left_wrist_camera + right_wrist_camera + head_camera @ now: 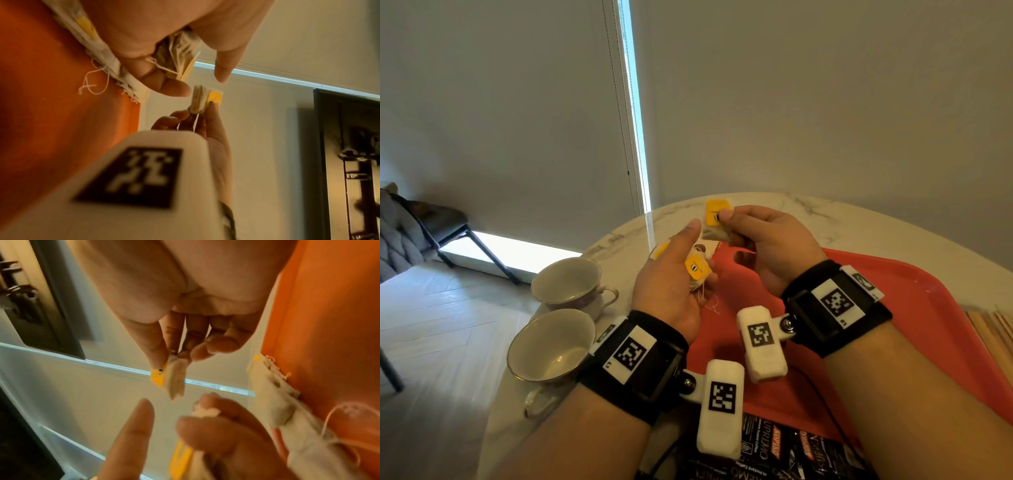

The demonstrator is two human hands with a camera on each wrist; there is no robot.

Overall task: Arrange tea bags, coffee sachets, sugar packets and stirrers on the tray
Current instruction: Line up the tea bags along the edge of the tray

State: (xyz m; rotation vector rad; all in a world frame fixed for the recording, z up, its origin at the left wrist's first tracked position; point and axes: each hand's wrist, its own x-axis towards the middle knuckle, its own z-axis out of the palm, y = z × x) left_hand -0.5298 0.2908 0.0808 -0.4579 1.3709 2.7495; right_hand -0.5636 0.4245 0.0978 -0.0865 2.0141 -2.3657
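White marble table [808,212], red plastic tray [914,294]. Right hand [767,246] pinches yellow-tagged tea bag [717,214] above tray's far edge; left hand [671,281] clutches tea-bag bunch [697,270], index finger straight. Black coffee sachets [784,448] cut off below.

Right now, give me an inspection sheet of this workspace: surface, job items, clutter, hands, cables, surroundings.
Surface: white marble-look table carrying a red tray.
Job's things: single tea bag with yellow tag, held above the tray's far edge; bunch of tea bags with loose strings; black coffee sachets at the near edge; wooden stirrers right of the tray. Sugar packets: nothing seen.
Clutter: two empty teacups left of the tray.
Hands: left hand grips the bunch, index finger extended; right hand pinches the single tea bag.
Cables: thin dark lead across the tray near the right forearm.
Surroundings: closed blinds, grey chair, light floor.
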